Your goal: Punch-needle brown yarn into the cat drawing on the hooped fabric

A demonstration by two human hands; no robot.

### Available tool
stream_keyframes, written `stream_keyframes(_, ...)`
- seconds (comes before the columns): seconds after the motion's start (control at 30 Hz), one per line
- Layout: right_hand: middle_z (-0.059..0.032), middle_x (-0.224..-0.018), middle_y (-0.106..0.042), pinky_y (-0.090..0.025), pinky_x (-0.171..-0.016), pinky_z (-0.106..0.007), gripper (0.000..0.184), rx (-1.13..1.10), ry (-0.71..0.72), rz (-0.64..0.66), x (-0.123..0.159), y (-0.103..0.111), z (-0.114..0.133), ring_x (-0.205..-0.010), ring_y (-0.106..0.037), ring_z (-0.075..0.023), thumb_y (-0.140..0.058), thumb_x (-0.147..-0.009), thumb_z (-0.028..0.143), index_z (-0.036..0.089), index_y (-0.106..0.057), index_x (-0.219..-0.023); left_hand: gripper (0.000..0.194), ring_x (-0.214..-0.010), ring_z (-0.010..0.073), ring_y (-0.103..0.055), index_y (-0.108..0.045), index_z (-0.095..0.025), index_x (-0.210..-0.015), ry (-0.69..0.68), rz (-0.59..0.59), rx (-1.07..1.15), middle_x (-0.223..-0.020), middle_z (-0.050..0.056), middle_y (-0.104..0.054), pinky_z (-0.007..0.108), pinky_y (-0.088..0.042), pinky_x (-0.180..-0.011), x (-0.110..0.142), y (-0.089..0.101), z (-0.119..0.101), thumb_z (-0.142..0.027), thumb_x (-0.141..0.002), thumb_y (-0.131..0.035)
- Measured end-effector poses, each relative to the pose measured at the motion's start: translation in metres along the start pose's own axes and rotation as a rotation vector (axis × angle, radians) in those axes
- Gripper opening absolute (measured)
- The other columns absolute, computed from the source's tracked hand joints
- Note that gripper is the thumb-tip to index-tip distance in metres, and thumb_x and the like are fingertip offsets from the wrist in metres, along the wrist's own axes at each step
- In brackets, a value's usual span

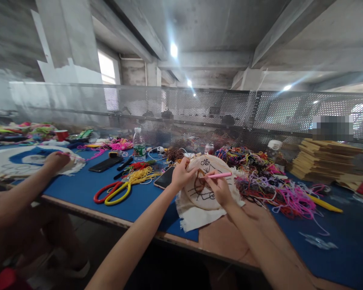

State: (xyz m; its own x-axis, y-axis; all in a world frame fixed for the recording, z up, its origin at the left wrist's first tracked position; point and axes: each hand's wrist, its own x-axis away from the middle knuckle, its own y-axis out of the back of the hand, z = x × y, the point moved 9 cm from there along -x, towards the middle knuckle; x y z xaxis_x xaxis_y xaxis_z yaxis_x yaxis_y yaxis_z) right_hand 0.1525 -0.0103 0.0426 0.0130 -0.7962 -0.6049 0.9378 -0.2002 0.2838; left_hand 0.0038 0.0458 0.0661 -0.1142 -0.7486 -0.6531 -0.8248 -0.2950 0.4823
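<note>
An embroidery hoop (217,203) stretches white cloth that carries dark line drawing, with a patch of brown stitching near its middle. The cloth's frayed edge (196,220) hangs below the ring. At the hoop's left side, my left hand (183,176) grips the rim, its thumb reaching over the cloth. My right hand (220,189) is closed around a pink punch needle (219,175), held nearly level with its tip end at the brown patch. The tip itself is hidden by my fingers.
Red-and-yellow-handled scissors (117,194) and a phone (165,178) lie left of the hoop. Tangled yarn (290,197) spreads to the right, before stacked brown envelopes (320,159). On the far left, another person's hand (58,161) rests at a second hoop (1,163). A perforated metal screen (187,108) stands behind.
</note>
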Motion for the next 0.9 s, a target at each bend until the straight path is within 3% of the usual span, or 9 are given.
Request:
stream_keyframes(0.2, 0.0008, -0.064, -0.054, -0.037, -0.054, -0.025, 0.023, 0.023, 0.007, -0.004, 0.0, 0.001, 0.005, -0.057, -0.049, -0.014, -0.049, -0.082, 0.041, 0.019, -0.052, -0.079, 0.03, -0.061, 0.0112, -0.046, -0.045, -0.02, -0.08, 0.006, 0.003, 0.0, -0.068, -0.003, -0.05, 0.021, -0.033, -0.059, 0.0, 0.001, -0.001, -0.045, -0.071, -0.058)
stream_keyframes(0.57, 0.0001, -0.063, -0.055, -0.038, -0.055, -0.026, 0.024, 0.083, 0.007, 0.011, 0.001, 0.001, 0.003, -0.058, -0.051, -0.0149, -0.046, -0.084, 0.042, 0.019, -0.051, -0.081, 0.031, -0.062, 0.0118, -0.047, -0.046, -0.02, -0.083, 0.006, 0.01, -0.006, -0.069, -0.003, -0.051, 0.022, -0.034, -0.059, -0.001, -0.001, 0.002, -0.046, -0.071, -0.058)
stream_keyframes(0.9, -0.0023, -0.072, -0.062, -0.043, -0.065, -0.03, 0.017, 0.299, 0.131, 0.074, 0.004, -0.014, 0.018, -0.069, -0.056, -0.0181, -0.045, -0.085, 0.035, 0.023, -0.054, -0.079, 0.026, -0.062, 0.0119, -0.047, -0.044, -0.02, -0.08, 0.02, -0.005, -0.023, -0.068, -0.004, -0.049, 0.022, -0.035, -0.061, 0.001, 0.001, -0.002, -0.04, -0.07, -0.058)
